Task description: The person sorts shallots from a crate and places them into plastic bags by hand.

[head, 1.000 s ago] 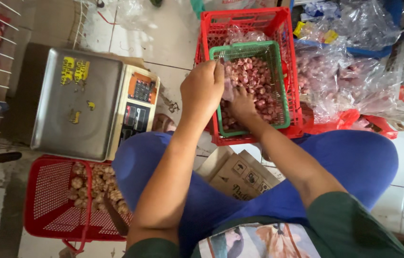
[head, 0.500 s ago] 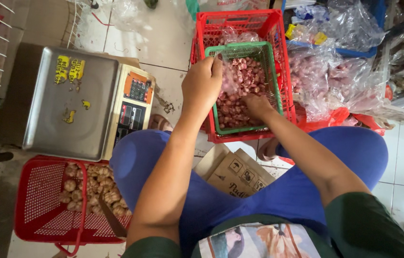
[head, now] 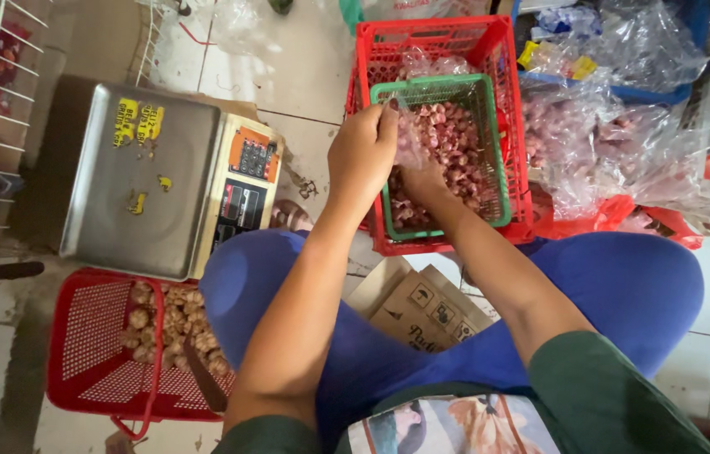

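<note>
Underfoot, seemingly wet floor tiles [head: 288, 67].

Steel scale [head: 145, 176], cardboard box [head: 422, 307], perhaps garlic basket [head: 94, 353].

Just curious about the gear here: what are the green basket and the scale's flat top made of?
The green basket looks like moulded plastic: thin open lattice walls, even colour. The scale's top seems brushed metal, probably stainless steel: grey, dull sheen, rolled edges. The left hand holds a thin clear plastic bag.

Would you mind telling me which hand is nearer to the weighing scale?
Left. The left hand is above the green basket's left edge, closer to the scale; the right hand reaches into the basket, farther off.
</note>
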